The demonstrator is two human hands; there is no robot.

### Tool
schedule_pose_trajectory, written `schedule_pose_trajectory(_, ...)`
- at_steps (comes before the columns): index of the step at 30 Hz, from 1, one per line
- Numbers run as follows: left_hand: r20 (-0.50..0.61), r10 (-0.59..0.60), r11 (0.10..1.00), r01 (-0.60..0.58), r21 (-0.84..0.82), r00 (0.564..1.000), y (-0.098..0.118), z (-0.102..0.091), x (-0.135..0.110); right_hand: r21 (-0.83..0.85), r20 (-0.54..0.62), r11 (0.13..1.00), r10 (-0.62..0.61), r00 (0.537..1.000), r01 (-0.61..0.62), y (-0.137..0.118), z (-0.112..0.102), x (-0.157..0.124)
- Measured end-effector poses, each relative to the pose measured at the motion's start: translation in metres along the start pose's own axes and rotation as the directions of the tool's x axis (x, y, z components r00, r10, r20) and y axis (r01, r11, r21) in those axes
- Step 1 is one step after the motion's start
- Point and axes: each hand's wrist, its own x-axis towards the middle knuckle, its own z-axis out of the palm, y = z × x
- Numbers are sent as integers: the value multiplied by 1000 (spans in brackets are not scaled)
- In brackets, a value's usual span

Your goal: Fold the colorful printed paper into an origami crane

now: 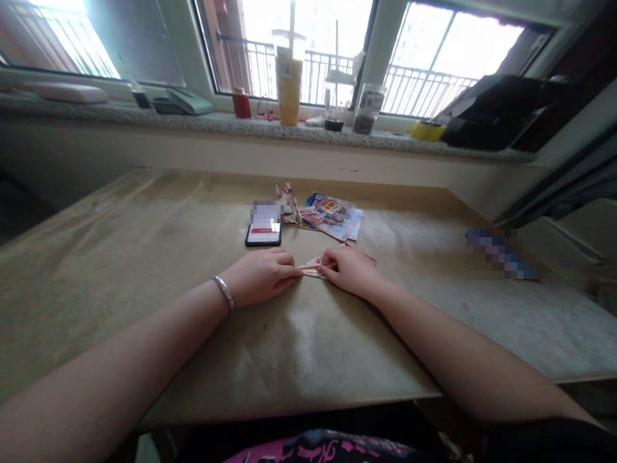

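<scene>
Between my hands lies a small piece of folded printed paper [311,265], white with red and orange print, flat on the table. My left hand [263,276], with a silver bracelet at the wrist, pinches its left tip. My right hand [349,270] is closed on the paper's right part, fingers bent down onto it, covering much of it. Just beyond, a folded paper shape [289,204] stands beside a stack of colourful printed sheets [335,215]. A phone [264,225] with a lit screen lies past my left hand.
The table [216,360] has a tan cover. Far right on it lies a blurred blue strip-shaped item [501,254]. Along the granite windowsill [216,125] stand a tall yellow drink cup [289,90], a red-lidded jar [241,104], clear containers [369,109] and a black object [491,116].
</scene>
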Motion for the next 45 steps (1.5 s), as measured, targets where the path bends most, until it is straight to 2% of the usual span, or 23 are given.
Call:
schedule_pose_trajectory(5, -20, -9, 1000, 9, -5, 1000, 1, 0, 1, -156, 17, 988, -12, 1000, 14, -10, -3, -3)
schedule_pose_trajectory(8, -38, 3, 1000, -3, -1, 999, 1, 0, 0, -280, -77, 960, -43, 996, 20, -16, -1, -7)
schedule_pose_trajectory(10, -49, 7, 1000, -7, -4, 999, 1, 1, 0, -297, -111, 955, -58, 992, 22, -18, 2, -9)
schedule_pose_trajectory(16, -71, 38, 999, -37, 11, 997, 1, 1, 0, -207, -89, 978, -38, 995, 19, -16, 5, -3)
schedule_pose_trajectory(21, -21, 48, 998, -47, 42, 999, 0, 1, 1, -137, -19, 990, 9, 1000, -12, -14, 4, 2)
schedule_pose_trajectory(32, -34, 56, 998, -55, 10, 998, -5, 3, 2, -108, 14, 993, 47, 999, -45, -15, 1, 2)
schedule_pose_trajectory(45, 17, 102, 993, -103, 59, 995, -5, -1, 4, -95, -37, 995, 36, 999, -39, -13, 4, 1)
